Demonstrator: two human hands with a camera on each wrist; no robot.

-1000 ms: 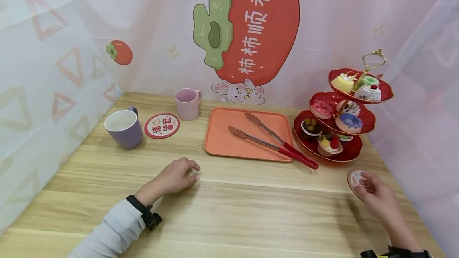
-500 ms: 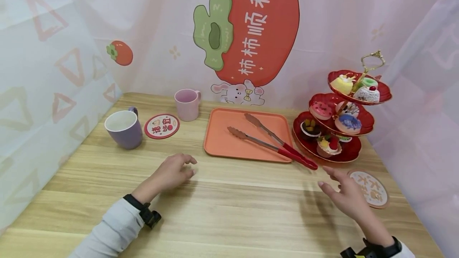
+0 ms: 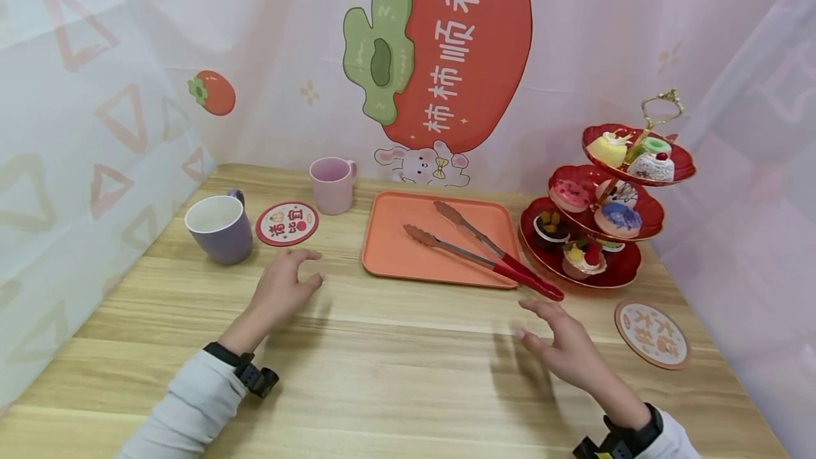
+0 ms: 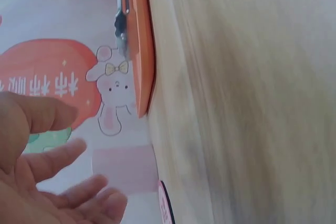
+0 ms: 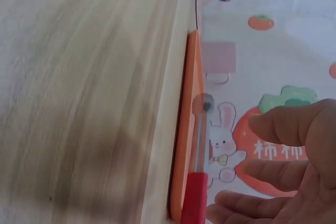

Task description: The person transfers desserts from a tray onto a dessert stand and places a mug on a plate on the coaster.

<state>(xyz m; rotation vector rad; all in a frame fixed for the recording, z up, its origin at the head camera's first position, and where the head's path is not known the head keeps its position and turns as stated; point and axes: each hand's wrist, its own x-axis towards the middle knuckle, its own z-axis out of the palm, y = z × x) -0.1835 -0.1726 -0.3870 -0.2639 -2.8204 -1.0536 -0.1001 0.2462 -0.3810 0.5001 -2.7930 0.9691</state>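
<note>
My left hand (image 3: 280, 292) hovers over the table just below a round red-rimmed coaster (image 3: 287, 224), fingers apart with nothing between them. Close to it on the left stands a purple mug (image 3: 221, 230), white inside. My right hand (image 3: 567, 346) is above the table, thumb and fingers spread and holding nothing. Its fingertips are near the red handles of metal tongs (image 3: 525, 278), which lie across an orange tray (image 3: 389, 232). Farther right, a second round coaster (image 3: 652, 335) with orange lettering lies flat. The right wrist view shows the tongs and tray beside the spread fingers.
A pink mug (image 3: 333, 186) stands at the back, left of the tray. At the right, a three-tier red stand (image 3: 627, 271) holds several small cakes and donuts. Printed curtains (image 3: 274, 55) close off the back and sides of the wooden table (image 3: 408, 388).
My right hand has let go of the right coaster, which now lies on the table, and moved left toward the tongs. My left hand has shifted left and forward toward the red-rimmed coaster.
</note>
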